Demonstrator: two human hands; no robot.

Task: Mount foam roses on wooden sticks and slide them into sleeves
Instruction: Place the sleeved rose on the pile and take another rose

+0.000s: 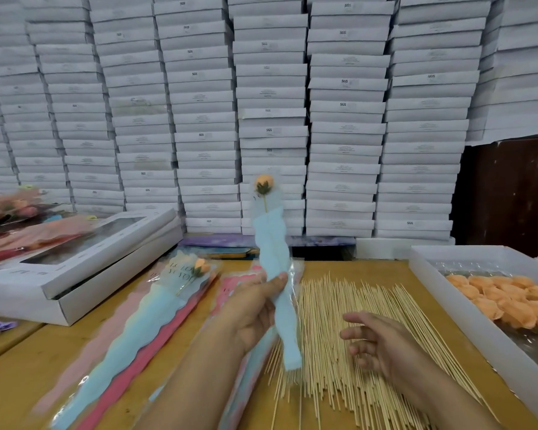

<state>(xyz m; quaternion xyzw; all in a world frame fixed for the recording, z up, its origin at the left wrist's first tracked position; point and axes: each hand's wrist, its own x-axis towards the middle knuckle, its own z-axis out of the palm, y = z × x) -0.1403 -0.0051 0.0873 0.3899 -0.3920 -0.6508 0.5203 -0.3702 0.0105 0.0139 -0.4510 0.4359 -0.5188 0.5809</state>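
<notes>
The left hand point(255, 302) grips a blue sleeve point(277, 283) upright, an orange rose point(264, 182) at its top. The right hand point(376, 342) hovers empty, fingers loosely spread, over the sticks point(333, 305).

held sleeve point(277, 293): pale blue, wavy-edged, clear at the top
rose in it point(264, 181): orange, dark green calyx, pale stick
sleeve lying on desk point(131, 339): pale blue over pink and red layers, dark lettering on the clear part
rose in that one point(202, 265): orange
sticks point(348, 346): pale natural wood
loose roses point(507, 297): orange, in a translucent white tray point(448, 301)
desk point(25, 373): yellow-brown wood
stacked boxes point(271, 97): white-grey, small dark print
</notes>
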